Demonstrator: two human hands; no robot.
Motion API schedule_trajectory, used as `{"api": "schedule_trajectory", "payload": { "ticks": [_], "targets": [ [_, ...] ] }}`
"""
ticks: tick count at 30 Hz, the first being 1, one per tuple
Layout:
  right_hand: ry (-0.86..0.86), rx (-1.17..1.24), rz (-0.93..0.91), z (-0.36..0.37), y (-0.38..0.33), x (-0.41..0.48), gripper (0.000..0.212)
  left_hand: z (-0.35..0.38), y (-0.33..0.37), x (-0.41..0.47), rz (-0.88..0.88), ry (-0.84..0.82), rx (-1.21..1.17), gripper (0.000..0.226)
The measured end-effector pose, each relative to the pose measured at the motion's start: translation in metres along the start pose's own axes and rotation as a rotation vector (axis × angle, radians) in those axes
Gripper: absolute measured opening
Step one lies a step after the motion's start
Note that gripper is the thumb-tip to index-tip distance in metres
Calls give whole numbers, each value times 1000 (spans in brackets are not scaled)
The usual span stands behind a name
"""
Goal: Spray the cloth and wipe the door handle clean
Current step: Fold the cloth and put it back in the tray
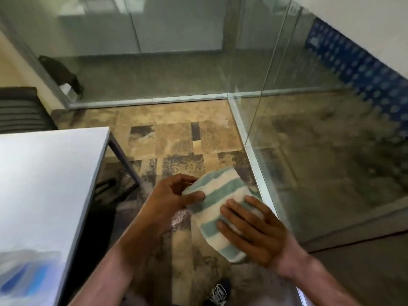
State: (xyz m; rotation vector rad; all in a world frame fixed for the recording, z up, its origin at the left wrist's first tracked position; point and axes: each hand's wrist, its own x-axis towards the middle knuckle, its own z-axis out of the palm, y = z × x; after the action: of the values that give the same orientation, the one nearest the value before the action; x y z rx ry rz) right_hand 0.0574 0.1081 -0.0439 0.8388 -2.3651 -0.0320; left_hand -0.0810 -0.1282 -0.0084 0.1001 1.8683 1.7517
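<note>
A folded cloth (218, 195) with green and white stripes is held in front of me above the floor. My left hand (170, 199) pinches its left edge between thumb and fingers. My right hand (254, 230) lies over its lower right part with the fingers wrapped on it. A blurred blue shape (24, 277) lies on the white table at the lower left; I cannot tell what it is. No door handle shows in this view.
A white table (50, 184) fills the left side, a dark chair (22, 109) behind it. Glass walls (309, 129) with metal floor rails run across the back and along the right. Patterned carpet (176, 140) lies between. A dark bag (61, 74) sits behind the glass.
</note>
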Motion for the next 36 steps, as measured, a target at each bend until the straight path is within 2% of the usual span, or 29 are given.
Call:
{"api": "schedule_trajectory", "payload": {
  "ticks": [5,7,11,13,15,18,21,26,30,34,36],
  "targets": [
    [-9,115,-113,5,-29,41,31,-54,-12,-55,129,107,180,55],
    [-17,162,-155,6,-44,59,33,-74,-21,-81,218,124,341,60],
    [-6,227,-230,11,-84,92,33,-112,-53,-142,477,76,691,67],
    [16,308,-247,12,-107,109,34,-128,-77,-176,650,151,870,81],
    [19,392,-269,11,-133,126,34,-136,-96,-210,741,230,1006,87],
    [24,495,-307,11,-173,143,36,-137,-124,-256,866,409,1179,76],
    [21,559,-380,9,-210,159,39,-146,-147,-299,974,620,1202,57],
    [35,649,-496,15,-267,183,38,-159,-169,-363,933,809,1232,32],
    [57,711,-595,31,-300,201,47,-172,-182,-400,838,938,1272,31],
    [46,713,-591,51,-327,220,65,-180,-188,-422,722,1049,1281,28],
    [97,692,-532,60,-342,230,57,-183,-188,-427,654,1110,1299,29]
  ]
}}
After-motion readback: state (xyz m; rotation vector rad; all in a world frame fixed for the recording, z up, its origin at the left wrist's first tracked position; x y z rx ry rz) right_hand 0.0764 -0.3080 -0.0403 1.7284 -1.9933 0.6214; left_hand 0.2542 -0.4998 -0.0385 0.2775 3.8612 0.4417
